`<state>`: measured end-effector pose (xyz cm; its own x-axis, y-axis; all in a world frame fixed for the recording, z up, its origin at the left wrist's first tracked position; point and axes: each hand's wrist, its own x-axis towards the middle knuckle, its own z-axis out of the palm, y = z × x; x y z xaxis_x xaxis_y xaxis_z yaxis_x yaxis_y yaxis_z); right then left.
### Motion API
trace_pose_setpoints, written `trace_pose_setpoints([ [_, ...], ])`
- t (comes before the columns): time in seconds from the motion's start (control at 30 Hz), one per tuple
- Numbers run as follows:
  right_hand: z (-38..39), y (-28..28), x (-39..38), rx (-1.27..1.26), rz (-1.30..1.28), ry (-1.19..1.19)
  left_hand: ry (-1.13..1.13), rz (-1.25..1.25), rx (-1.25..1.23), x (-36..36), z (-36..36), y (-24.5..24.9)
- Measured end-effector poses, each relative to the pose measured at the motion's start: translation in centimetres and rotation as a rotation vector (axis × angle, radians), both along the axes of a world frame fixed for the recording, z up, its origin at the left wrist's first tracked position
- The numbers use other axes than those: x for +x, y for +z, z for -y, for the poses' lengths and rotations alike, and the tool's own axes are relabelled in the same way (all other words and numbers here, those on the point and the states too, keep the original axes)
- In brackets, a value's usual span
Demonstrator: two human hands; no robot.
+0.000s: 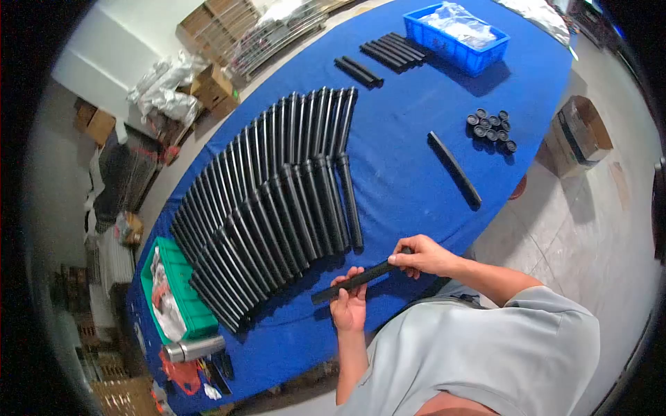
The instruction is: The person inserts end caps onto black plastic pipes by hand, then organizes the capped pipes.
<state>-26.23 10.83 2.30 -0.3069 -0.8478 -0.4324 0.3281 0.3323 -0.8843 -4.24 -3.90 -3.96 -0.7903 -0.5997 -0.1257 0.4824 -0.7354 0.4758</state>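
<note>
A black tube (366,276) lies slanted across both my hands above the front edge of the blue-covered table. My left hand (349,308) wraps its fingers and thumb around the tube near its lower left part. At the upper right end, my right hand (427,257) pinches the tube between thumb and fingers. Whether a cap sits at that end is hidden by the fingers. Just left of my hands, many black tubes with wider collared ends (281,215) lie side by side in two curved rows. A single black tube (454,170) rests apart, farther right.
Several round black caps (491,126) cluster at the right. Plain black tubes (393,53) lie near a blue crate (479,61) holding plastic bags. A green crate (202,298) and a metal flask (195,348) stand at the left end. A cardboard box (576,139) is on the floor.
</note>
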Motion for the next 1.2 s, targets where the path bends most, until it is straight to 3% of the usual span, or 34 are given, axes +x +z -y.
trace_pose_setpoints([
  [0.07,-0.1,-0.8,0.3,-0.107,-0.008,-0.010,0.016,0.002,-0.009,0.1,0.0,-0.1],
  [0.27,-0.2,1.0,0.8,-0.062,0.069,-0.034,0.025,-0.032,-0.014,0.1,0.0,-0.2],
  [0.37,-0.3,-0.6,1.0,-0.136,0.078,-0.043,0.007,-0.010,-0.031,-0.1,-0.2,0.5],
  [0.47,0.0,-1.4,1.6,-0.319,-0.067,-0.078,0.003,0.014,-0.042,-0.1,-0.2,0.7],
  [0.57,-0.2,0.1,1.5,-0.272,-0.034,-0.055,0.021,0.011,-0.034,0.2,-0.2,0.1],
  [0.67,-0.3,1.6,0.8,-0.022,-0.039,-0.008,0.010,0.005,-0.044,0.3,-0.1,-0.2],
  [0.87,-0.5,0.1,0.6,-0.174,-0.243,0.018,0.005,0.006,-0.082,-0.1,-0.2,0.4],
  [0.97,-0.5,1.2,1.0,-0.030,0.033,-0.005,-0.003,0.025,-0.098,-0.4,-0.4,0.8],
  [1.07,-0.3,-0.8,1.2,-0.113,0.037,-0.061,0.027,0.037,-0.053,0.3,-0.2,0.8],
  [1.2,-0.8,0.6,-1.2,-0.145,0.016,-0.277,0.030,-0.020,0.062,0.4,0.0,0.5],
])
